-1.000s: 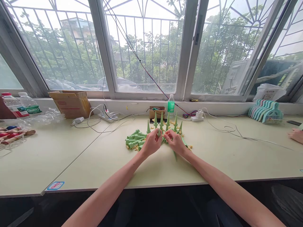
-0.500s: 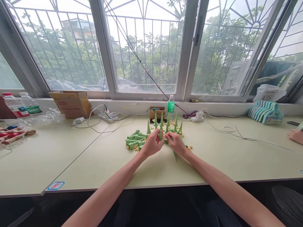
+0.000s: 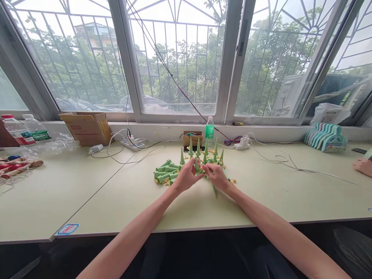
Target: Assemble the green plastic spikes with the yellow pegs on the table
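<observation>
The spike (image 3: 197, 166) is held by the left hand (image 3: 186, 177) before the standing spikes (image 3: 198, 149), best steadied while its side is met squarely by the narrowed right hand (image 3: 215, 175), whose hold is unclear

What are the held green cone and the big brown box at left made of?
Green cone: probably moulded plastic, satin-matte; even colour and smooth taper suggest it, though it's small in view.
Big brown box: looks like cardboard, mostly matte; plain brown faces and thin top flaps.
</observation>
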`<state>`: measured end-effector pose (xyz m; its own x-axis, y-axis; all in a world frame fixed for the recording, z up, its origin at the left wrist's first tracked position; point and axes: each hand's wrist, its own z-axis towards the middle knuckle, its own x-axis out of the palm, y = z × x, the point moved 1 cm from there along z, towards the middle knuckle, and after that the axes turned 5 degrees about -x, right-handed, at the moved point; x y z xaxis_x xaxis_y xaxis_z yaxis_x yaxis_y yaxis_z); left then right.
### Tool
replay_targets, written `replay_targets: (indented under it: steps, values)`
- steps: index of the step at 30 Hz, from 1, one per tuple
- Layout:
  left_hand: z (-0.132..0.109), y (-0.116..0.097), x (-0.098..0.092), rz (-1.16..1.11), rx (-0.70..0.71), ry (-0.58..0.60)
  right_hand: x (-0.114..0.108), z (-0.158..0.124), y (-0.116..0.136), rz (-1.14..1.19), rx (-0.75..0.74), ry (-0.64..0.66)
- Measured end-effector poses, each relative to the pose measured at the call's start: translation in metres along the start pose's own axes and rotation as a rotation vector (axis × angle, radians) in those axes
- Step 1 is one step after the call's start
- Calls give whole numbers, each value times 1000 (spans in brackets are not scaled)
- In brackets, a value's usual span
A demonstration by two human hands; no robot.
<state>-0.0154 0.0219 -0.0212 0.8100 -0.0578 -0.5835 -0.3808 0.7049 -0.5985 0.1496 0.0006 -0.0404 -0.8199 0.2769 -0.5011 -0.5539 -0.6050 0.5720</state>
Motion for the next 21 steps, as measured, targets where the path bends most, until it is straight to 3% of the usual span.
replay_targets:
  steps: [21]
  values:
    - [0, 3, 5, -10, -24, 18, 2, 1, -1, -20, -12, -35]
